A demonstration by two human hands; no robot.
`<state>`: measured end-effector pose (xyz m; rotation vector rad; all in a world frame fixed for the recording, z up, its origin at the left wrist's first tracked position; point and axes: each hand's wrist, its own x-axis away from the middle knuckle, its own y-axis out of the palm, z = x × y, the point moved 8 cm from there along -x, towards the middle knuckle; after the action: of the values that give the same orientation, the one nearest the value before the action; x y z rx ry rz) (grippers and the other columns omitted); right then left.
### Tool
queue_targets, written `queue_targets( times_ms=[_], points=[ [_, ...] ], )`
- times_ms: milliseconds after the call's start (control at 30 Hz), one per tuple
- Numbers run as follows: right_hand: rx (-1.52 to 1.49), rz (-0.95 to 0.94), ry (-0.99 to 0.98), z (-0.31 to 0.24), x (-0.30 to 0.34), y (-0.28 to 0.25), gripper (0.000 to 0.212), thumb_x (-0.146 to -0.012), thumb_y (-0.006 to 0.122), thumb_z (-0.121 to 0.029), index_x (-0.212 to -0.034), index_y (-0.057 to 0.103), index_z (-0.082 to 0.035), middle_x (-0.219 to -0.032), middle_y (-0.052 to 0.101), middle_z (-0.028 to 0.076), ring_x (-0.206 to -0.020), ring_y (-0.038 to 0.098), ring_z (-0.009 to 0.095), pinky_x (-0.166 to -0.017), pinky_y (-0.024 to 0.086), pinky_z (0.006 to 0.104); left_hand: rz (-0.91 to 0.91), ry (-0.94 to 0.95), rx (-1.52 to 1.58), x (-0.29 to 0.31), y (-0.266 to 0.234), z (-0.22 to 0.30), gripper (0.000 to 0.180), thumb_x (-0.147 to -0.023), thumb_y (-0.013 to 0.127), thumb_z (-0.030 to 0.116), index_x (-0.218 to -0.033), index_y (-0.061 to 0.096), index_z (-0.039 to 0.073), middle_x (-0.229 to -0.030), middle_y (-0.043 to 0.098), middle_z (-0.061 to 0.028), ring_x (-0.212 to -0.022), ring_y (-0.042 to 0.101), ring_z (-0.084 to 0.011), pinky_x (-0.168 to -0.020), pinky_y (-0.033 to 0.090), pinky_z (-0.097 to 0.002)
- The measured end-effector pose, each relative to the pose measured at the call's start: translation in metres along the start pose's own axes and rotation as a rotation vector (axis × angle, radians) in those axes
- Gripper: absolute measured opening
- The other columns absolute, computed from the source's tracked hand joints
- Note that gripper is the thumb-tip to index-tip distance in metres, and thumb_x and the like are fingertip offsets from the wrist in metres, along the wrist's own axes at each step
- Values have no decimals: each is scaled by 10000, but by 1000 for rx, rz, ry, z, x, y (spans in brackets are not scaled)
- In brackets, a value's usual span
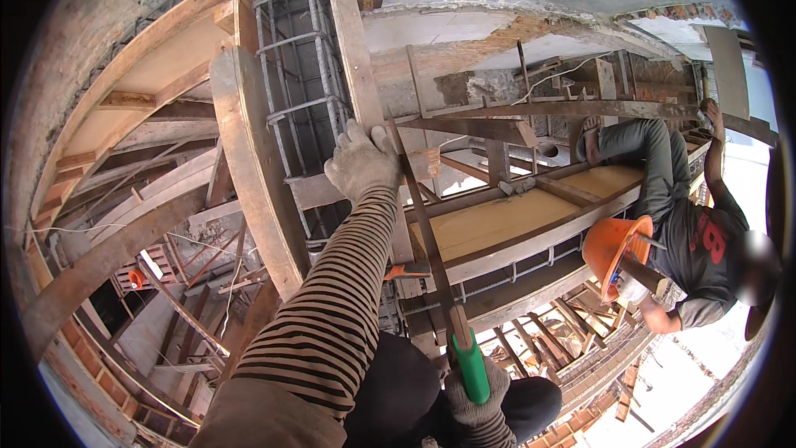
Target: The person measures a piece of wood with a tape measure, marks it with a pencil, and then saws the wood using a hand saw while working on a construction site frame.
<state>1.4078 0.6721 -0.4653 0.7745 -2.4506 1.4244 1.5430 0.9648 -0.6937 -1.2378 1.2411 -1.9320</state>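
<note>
My right hand (482, 392), in a pale glove, grips the green handle of a handsaw (426, 236). Its long, dark blade points away from me, with the tip just right of my left hand (363, 162). That hand is gloved too, its fingers closed over a long wooden plank (352, 41) running away from me. The saw blade lies along the plank's right side; whether its teeth touch the wood cannot be made out. A short crosspiece (426, 163) passes beneath my left hand. Below the blade, an orange-and-black tool handle (406, 270) sticks out.
A steel rebar cage (318, 33) stands left of the plank, beside a thick board (253, 166). Curved wooden formwork (124, 66) rises at far left. At right, a co-worker (705, 232) sits by an orange bucket-like container (605, 249). Gaps between timbers open onto a lower level.
</note>
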Motion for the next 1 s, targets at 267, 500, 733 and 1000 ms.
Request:
queue_targets(
  times_ms=[267, 500, 733, 1000],
  points=[
    [-81, -2, -103, -7, -34, 13, 108, -865, 706, -142, -880, 656, -48, -747, 673, 126, -571, 662, 304, -543, 540, 401, 17, 1, 58, -5, -2, 0, 450, -1062, 428, 459, -1269, 607, 102, -1194, 703, -138, -1101, 706, -314, -979, 471, -513],
    [-180, 46, -150, 3, -95, 29, 187, -857, 731, -191, -844, 629, -35, -708, 617, 125, -636, 662, 350, -580, 531, 414, -21, 23, 56, 4, 5, 7, 446, -1052, 443, 465, -1241, 618, 101, -1178, 706, -143, -1101, 708, -318, -961, 475, -518],
    [-86, -65, -46, 6, 0, 8, 447, -785, 737, -142, -1220, 714, -46, -797, 686, 95, -617, 689, 303, -576, 565, 412, 49, 2, 15, -5, 1, -5, 421, -1069, 452, 435, -1271, 599, 98, -1155, 711, -140, -1100, 710, -301, -975, 479, -498],
    [-258, 66, -75, 4, -140, 49, 188, -846, 749, -180, -879, 624, -43, -745, 620, 120, -634, 665, 319, -589, 537, 414, -21, 59, 70, 7, 12, 21, 446, -1059, 448, 469, -1254, 602, 99, -1173, 705, -153, -1090, 712, -332, -948, 477, -521]
  ],
)
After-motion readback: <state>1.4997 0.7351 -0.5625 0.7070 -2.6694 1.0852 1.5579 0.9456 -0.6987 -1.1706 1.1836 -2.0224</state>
